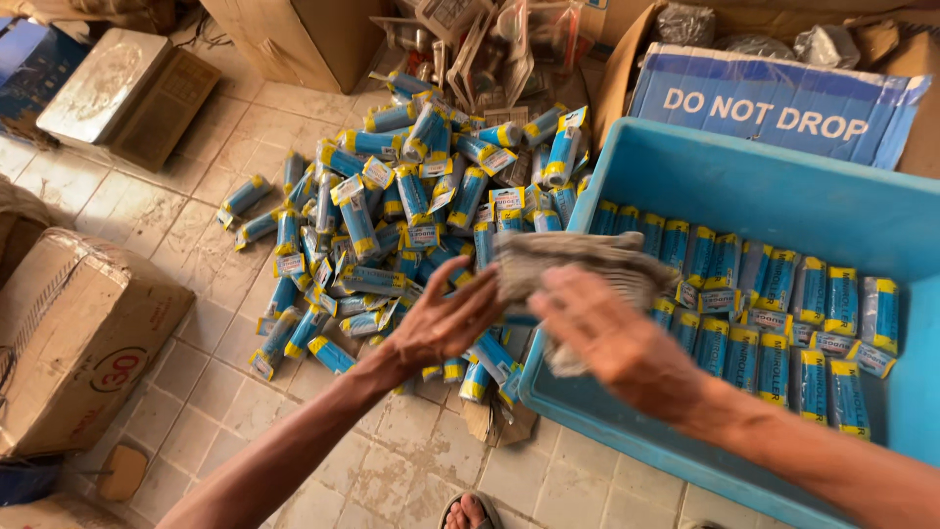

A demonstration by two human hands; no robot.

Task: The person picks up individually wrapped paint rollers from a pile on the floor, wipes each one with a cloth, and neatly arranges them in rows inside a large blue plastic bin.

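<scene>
My left hand (443, 321) and my right hand (615, 338) both hold a grey woven cloth (573, 264) between them, above the near corner of a blue plastic crate (783, 176). Inside the crate lie rows of small blue packets with yellow ends (783, 313), lined side by side. A loose heap of the same packets (392, 225) covers the tiled floor to the left of the crate, just beyond my left hand.
Cardboard boxes stand at the left (78, 333) and at the top (304, 39). A blue-and-white printed carton flap (774, 103) leans behind the crate. A weighing scale (127, 88) sits top left. My sandalled toes (470, 511) show at the bottom.
</scene>
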